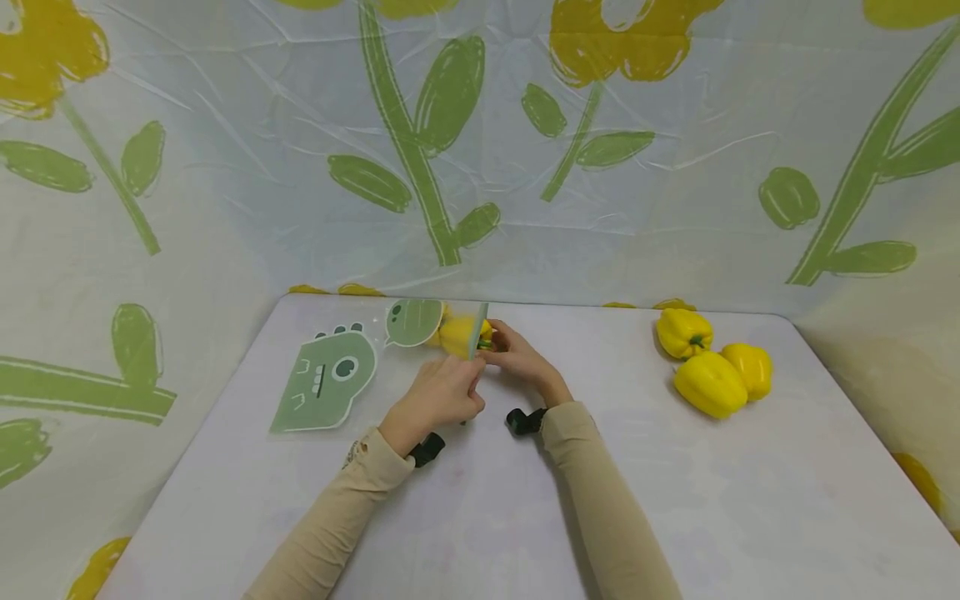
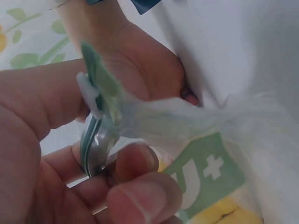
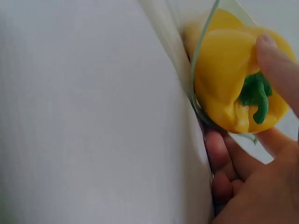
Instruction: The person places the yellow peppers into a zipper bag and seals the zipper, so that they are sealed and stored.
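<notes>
A clear plastic zip bag with a green monster print lies on its side at the table's back left, its mouth facing right. My left hand pinches the green-edged rim of the mouth; the slider shows there in the left wrist view. My right hand holds a yellow bell pepper by its stem end at the mouth. Most of this pepper is inside the bag, green stem outward. Behind it in the right wrist view shows more yellow, partly hidden.
Three more yellow bell peppers sit grouped at the table's right. A flower-printed cloth hangs along the table's back edge and down both sides. A black camera mount is strapped on each wrist.
</notes>
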The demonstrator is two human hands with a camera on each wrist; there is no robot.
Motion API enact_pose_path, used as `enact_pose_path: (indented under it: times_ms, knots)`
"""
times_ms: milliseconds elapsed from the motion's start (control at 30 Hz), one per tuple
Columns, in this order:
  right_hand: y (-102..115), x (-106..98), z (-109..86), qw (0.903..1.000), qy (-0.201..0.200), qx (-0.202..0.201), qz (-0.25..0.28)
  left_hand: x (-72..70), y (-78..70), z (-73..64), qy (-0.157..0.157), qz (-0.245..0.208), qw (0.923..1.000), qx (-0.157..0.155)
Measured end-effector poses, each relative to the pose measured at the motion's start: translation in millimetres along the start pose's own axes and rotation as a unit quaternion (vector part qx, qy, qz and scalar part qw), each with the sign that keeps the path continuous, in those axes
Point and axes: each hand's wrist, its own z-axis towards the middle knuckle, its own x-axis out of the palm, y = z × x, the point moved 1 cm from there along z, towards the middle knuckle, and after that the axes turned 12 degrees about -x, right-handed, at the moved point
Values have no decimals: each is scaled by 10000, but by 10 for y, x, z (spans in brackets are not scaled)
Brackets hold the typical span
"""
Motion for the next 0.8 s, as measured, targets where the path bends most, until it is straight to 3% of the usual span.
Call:
enact_pose_path:
  times_ms: [233, 567, 800]
  knots:
    - [30, 79, 33, 9986, -260, -9, -460, -9, 5, -14, -41, -78, 9999, 131]
    - [-7, 159, 72, 9873, -1403, 242, -711, -13, -13, -11, -48, -145, 9998, 86]
    - [15, 210, 63, 9822, -1661, 217, -844, 13, -17, -6, -91, -98, 9999, 79]
